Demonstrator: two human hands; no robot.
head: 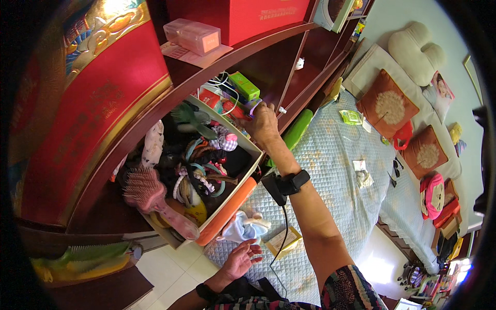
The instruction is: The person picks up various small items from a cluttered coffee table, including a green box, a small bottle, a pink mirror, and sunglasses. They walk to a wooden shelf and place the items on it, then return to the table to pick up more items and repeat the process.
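Note:
My right hand [264,123] reaches into a dark wooden shelf compartment, beside a small purple object [252,105] and some red packets [234,110]. Its fingertips are partly hidden, so a grip cannot be made out. Just left of it sits an open box [254,153] of hair ties [195,170], with a dark green claw clip [195,120] and a checked scrunchie [224,138]. A pink hairbrush [161,207] lies across the box's near edge. My left hand [242,259] hovers empty over the bed's edge, fingers apart.
A green box [244,86] and white cable [232,87] lie deeper in the compartment. Red gift boxes [112,128] and a clear plastic box [193,37] stand on the shelves. The quilted bed [333,155] holds a yellow box [284,242], wet wipes [352,117] and cushions [387,97].

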